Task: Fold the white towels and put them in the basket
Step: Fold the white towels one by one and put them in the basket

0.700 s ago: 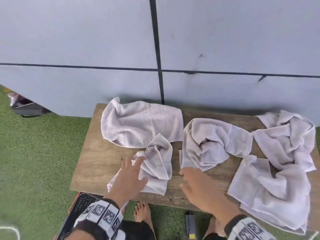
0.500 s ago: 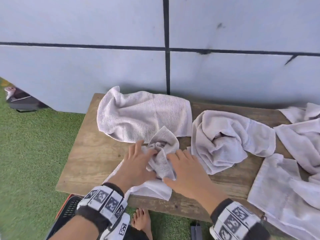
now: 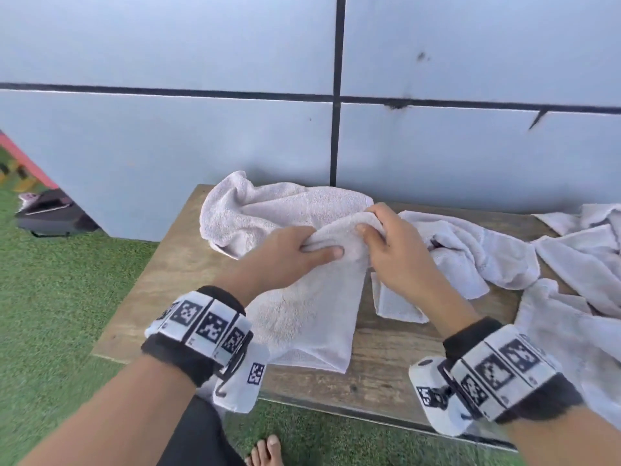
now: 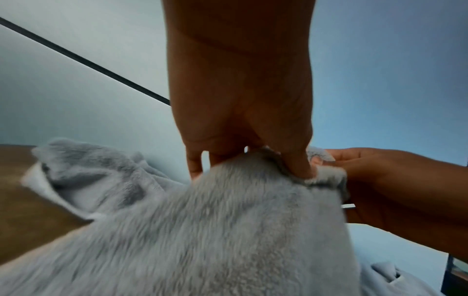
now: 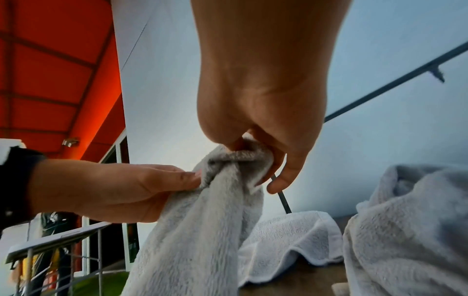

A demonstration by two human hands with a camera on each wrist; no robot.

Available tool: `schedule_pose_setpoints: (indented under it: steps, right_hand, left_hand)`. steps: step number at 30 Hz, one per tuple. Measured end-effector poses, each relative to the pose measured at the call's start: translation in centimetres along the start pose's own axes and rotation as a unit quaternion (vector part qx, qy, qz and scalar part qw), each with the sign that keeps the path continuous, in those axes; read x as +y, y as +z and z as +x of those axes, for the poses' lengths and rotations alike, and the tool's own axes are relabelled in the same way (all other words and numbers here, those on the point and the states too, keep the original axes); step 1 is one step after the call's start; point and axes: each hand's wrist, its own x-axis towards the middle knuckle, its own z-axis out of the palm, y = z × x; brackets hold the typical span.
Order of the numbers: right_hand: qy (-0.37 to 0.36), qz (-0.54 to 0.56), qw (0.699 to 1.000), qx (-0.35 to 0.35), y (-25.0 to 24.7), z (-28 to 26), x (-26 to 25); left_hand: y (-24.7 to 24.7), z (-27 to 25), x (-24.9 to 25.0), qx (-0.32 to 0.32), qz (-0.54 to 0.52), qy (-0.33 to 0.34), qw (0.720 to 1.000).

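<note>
Left hand (image 3: 289,255) and right hand (image 3: 395,253) are both gripping the bunched top edge of one white towel (image 3: 312,314) at the frame's center; we are holding it so it is hanging down onto the wooden counter (image 3: 141,297), other towels (image 3: 470,257) lying to the right.

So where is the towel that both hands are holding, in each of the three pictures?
Head: held towel hangs centre, over the table.
Left wrist: held towel fills the bottom.
Right wrist: held towel hangs lower centre.
Shared landmark: the dark wall seam, seen in all three.
</note>
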Motion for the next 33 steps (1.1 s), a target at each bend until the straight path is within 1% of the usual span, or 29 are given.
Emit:
schedule_pose_setpoints:
  steps: [3,5,7,8,10,11,12,14,17,19,21,24,27,28,29,31,33]
  right_hand:
    - [0.0,0.01,1.0,0.029,-1.9,-1.0,-2.1]
    - [0.009,0.011,1.0,0.018,-3.6,-1.8,-3.7]
    - [0.027,0.005,1.0,-0.011,-5.7,-2.7,-4.6]
    - [0.033,0.0,0.999,-0.036,-6.7,-3.2,-4.8]
    - [0.036,-0.007,0.996,-0.087,-8.9,-4.0,-5.3]
    - [0.036,-0.013,0.995,-0.097,-9.9,-4.2,-5.7]
    - [0.035,-0.018,0.995,-0.096,-10.7,-4.5,-6.0]
    - [0.036,-0.024,0.997,-0.071,-11.9,-4.7,-6.8]
    - [-0.001,-0.047,0.998,-0.03,-12.5,-5.3,-8.4]
    - [-0.008,-0.079,0.997,-0.013,-12.6,-5.6,-9.1]
    - [0.017,-0.081,0.997,-0.007,-12.6,-6.0,-9.7]
    - [0.037,-0.052,0.998,0.014,-12.8,-6.5,-10.7]
    - [0.019,-0.063,0.996,0.065,-13.4,-6.8,-11.4]
    - [0.018,-0.05,0.996,0.073,-13.6,-6.7,-11.4]
    - [0.022,-0.027,0.997,0.065,-13.7,-7.0,-11.6]
    - [0.024,-0.004,1.0,0.019,-13.3,-7.5,-12.1]
    - [0.015,-0.023,0.999,-0.031,-12.3,-7.6,-12.1]
  left_hand:
    - [-1.3,-2.3,1.6,0.034,-0.028,0.015,0.999]
    - [-2.5,-3.4,2.9,0.083,-0.049,0.026,0.995]
    - [-4.3,-4.3,4.3,0.138,-0.042,0.026,0.989]
    - [-5.2,-4.8,4.9,0.16,-0.032,0.024,0.986]
    - [-6.9,-5.3,5.9,0.188,-0.033,0.036,0.981]
    - [-7.7,-5.4,6.3,0.195,-0.04,0.045,0.979]
    - [-8.3,-5.4,6.6,0.203,-0.046,0.053,0.977]
    - [-9.1,-5.2,7.1,0.232,-0.031,0.066,0.97]
    - [-9.6,-5.3,8.0,0.284,0.014,0.048,0.957]
    - [-9.6,-5.7,8.4,0.275,0.008,0.019,0.961]
    - [-9.4,-6.2,8.9,0.262,-0.025,0.013,0.965]
    - [-8.7,-7.1,9.5,0.246,-0.099,0.037,0.964]
    - [-7.9,-7.9,9.6,0.259,-0.113,0.054,0.958]
    - [-7.8,-8.2,9.8,0.261,-0.109,0.068,0.957]
    - [-7.7,-8.6,10.2,0.253,-0.106,0.089,0.957]
    - [-7.1,-9.3,11.8,0.21,-0.121,0.132,0.961]
    - [-6.3,-9.8,13.8,0.155,-0.116,0.18,0.964]
